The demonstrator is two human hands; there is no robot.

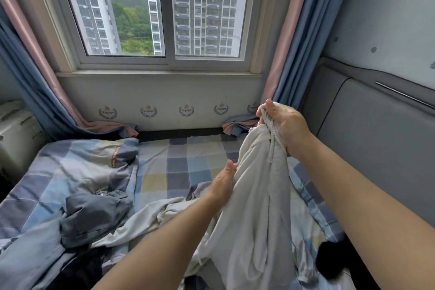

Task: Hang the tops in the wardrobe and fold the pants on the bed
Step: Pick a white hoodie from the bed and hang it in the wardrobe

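white cloth fills my right hand (281,122), which grips the bunched ribbed edge of a white garment (254,207) and holds it up above the bed (164,172). my thumb is on top and the fingers are curled tight round the gathered fabric. the garment hangs from that fist in long folds and trails onto the mattress near me. my left hand (223,182) is lower down, against the left side of the hanging cloth; the fingers go into the folds and i cannot tell whether they pinch it or only touch it.

further out, a second pale garment (141,221) lies crumpled on the bed, running left from the hanging one. just beside it sits a bundled grey-blue garment (94,214), and something dark (80,268) lies at the near edge below that. a checked duvet (70,167) in blue, grey and cream is heaped on the left half, and it carries a small strip of orange lettering (114,156), too small for me to read. the checked sheet shows in the middle.

beyond the bed, blue and pink curtains (301,42) hang on both sides of a window (164,12), their hems pooled on the ledge. a grey padded headboard (376,129) stands to my right. crest emblems (148,110) repeat along the wall.
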